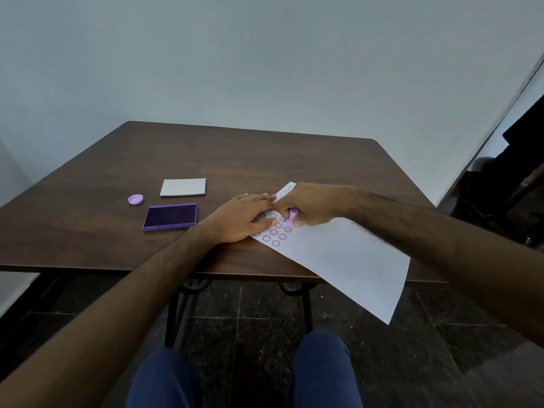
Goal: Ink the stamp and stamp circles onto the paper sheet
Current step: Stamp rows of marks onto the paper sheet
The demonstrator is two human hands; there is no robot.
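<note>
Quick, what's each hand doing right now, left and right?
Left hand: open, flat, pressing down on the paper sheet.
Right hand: closed around the purple stamp, its end down on the sheet.

I can read no words, brands or numbers anywhere. The only marks I see are purple smiley-flower prints on the paper sheet (338,260), and they carry no letters.

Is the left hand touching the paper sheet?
Touching. The head view shows the left hand lying flat on the paper sheet, fingers covering some stamped marks.
</note>
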